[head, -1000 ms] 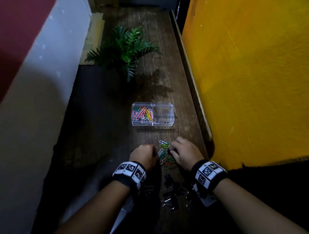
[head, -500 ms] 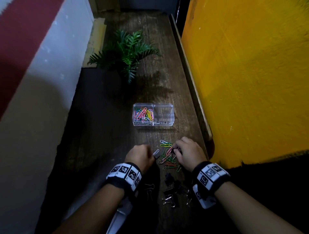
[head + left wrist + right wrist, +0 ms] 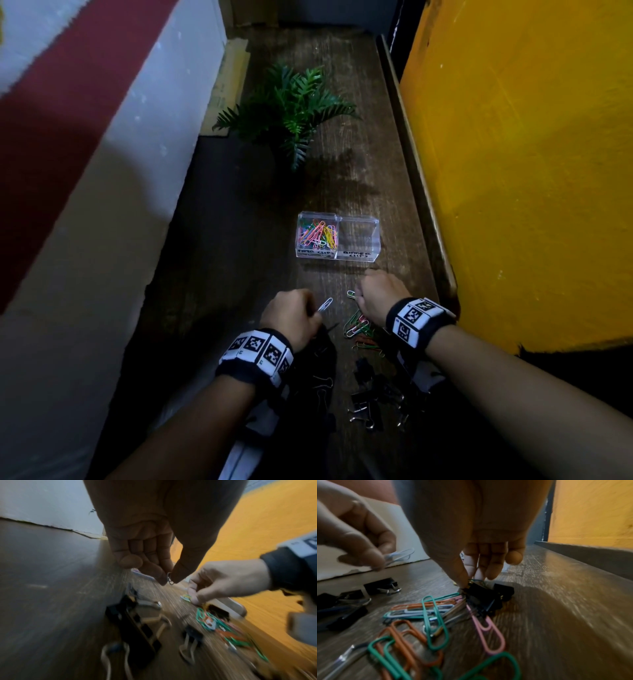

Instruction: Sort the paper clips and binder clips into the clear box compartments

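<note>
The clear two-compartment box (image 3: 337, 255) stands ahead of my hands. Its left compartment holds several coloured paper clips (image 3: 318, 233); the right one looks empty. My left hand (image 3: 313, 310) (image 3: 169, 578) pinches a white paper clip (image 3: 324, 304) (image 3: 399, 556) between thumb and fingers, just above the table. My right hand (image 3: 356, 296) (image 3: 469, 581) pinches a green-and-yellow paper clip (image 3: 351, 294) (image 3: 186, 597) at the far end of the loose paper clip pile (image 3: 359, 329) (image 3: 428, 615). Black binder clips (image 3: 373, 394) (image 3: 133, 622) lie nearer to me.
A dark wooden table (image 3: 239, 274) runs away from me between a white wall (image 3: 85, 240) on the left and an orange wall (image 3: 531, 171) on the right. A green fern (image 3: 291, 106) sits beyond the box. One black binder clip (image 3: 488, 597) lies under my right fingers.
My left hand has drawn a white paper clip out of the pile and lifted it. My right hand has shifted forward to the pile's far end and pinched a green-and-yellow clip.
</note>
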Motion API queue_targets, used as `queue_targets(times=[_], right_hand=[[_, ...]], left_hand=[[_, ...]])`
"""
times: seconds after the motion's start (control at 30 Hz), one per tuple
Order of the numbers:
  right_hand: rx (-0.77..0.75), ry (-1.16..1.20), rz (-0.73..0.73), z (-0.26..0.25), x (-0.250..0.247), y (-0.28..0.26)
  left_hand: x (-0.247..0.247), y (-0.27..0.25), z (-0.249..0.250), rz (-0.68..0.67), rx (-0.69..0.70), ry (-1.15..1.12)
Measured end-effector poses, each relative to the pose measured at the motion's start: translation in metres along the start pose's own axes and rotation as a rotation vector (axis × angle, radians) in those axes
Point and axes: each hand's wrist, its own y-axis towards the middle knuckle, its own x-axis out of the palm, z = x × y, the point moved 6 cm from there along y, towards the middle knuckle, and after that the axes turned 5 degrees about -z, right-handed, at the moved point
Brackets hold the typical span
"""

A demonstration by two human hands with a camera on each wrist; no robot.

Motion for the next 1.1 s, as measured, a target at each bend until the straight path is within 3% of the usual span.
queue_targets(times=[0.4, 0.7, 0.8, 0.97, 1.1], right_hand=[[0.133, 0.359, -0.083, 0.007, 0.006, 0.009], [0.125, 0.330, -0.083, 0.005, 0.010, 0.015], [0.094, 0.437, -0.007, -0.001, 0.001, 0.016], [0.098, 0.828, 0.201, -0.007, -0.041, 0.028], [0.132, 0.921, 0.335, -0.003, -0.073, 0.046]], left_hand=[[-0.057, 0.035, 0.006, 0.140, -0.001, -0.103], [-0.085, 0.076, 0.013, 0.199, 0.010, -0.120], [-0.089, 0.088, 0.013, 0.220, 0.008, -0.108], [-0.079, 0.097, 0.015, 0.184, 0.006, -0.068], [-0.072, 0.090, 0.018, 0.197, 0.073, -0.013]])
